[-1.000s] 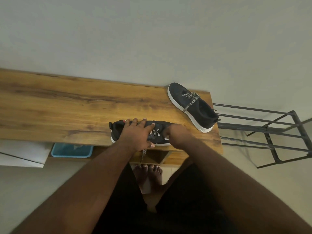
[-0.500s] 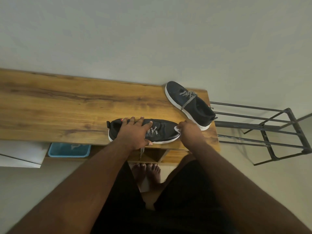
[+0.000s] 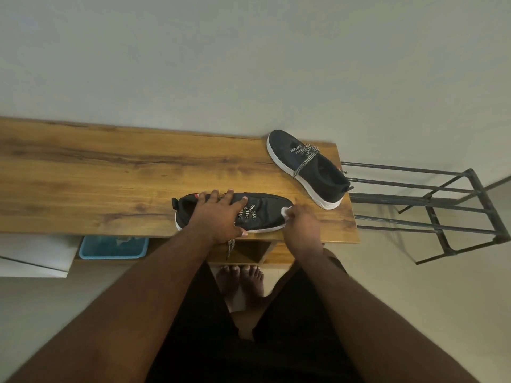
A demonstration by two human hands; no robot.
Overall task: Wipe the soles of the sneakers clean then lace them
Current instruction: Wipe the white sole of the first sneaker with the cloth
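Observation:
A black sneaker with a white sole lies near the front edge of the wooden table, toe to the right. My left hand rests over its middle, fingers spread across the top and thumb at the near sole edge. My right hand pinches a small white cloth against the toe end of the sole. A speckled lace end hangs off the table edge. The second black sneaker, laced with a speckled lace, sits at the table's far right corner.
A black metal rack stands right of the table. Under the table sit a blue tray and a wooden shelf compartment. A white panel lies at the lower left. My bare feet stand at the table's front.
My right hand has slid from the middle of the near sneaker to its toe end, and the white cloth now shows. The left hand stays on the shoe.

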